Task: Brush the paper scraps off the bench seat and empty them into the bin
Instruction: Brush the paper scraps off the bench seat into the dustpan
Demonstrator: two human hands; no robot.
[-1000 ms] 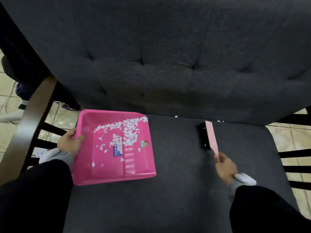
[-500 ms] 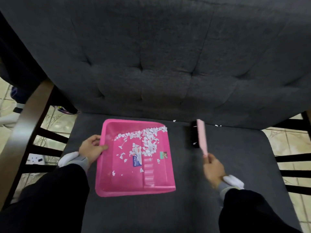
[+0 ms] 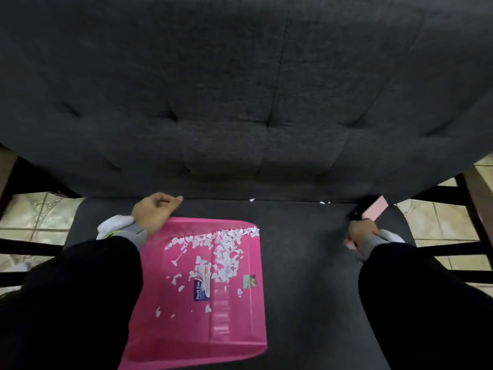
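Dark grey upholstered bench seat (image 3: 306, 263), tufted backrest (image 3: 240, 102) beyond.

Item: pink dustpan (image 3: 240, 329), near centre. It looks like stiff, light plastic.

Contents: paper scraps (image 3: 226, 249), feather-light and likely to flutter, so carry the pan level by its rim. A few stray scraps (image 3: 252, 200) lie at the far seam.

Marking: blue label (image 3: 201, 289) reads "Dust Pan".

Hands: left hand (image 3: 157, 212) at the pan's far-left corner, fingers curled, grip uncertain; right hand (image 3: 362, 232) wraps the brush (image 3: 374, 210) handle.

left hand (image 3: 154, 212) released dustpan (image 3: 240, 316), brush (image 3: 374, 209) moved far right

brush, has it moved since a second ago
Yes. The brush has gone right: it was left of the rightmost paper scraps in the seat crease, and now is right of them.
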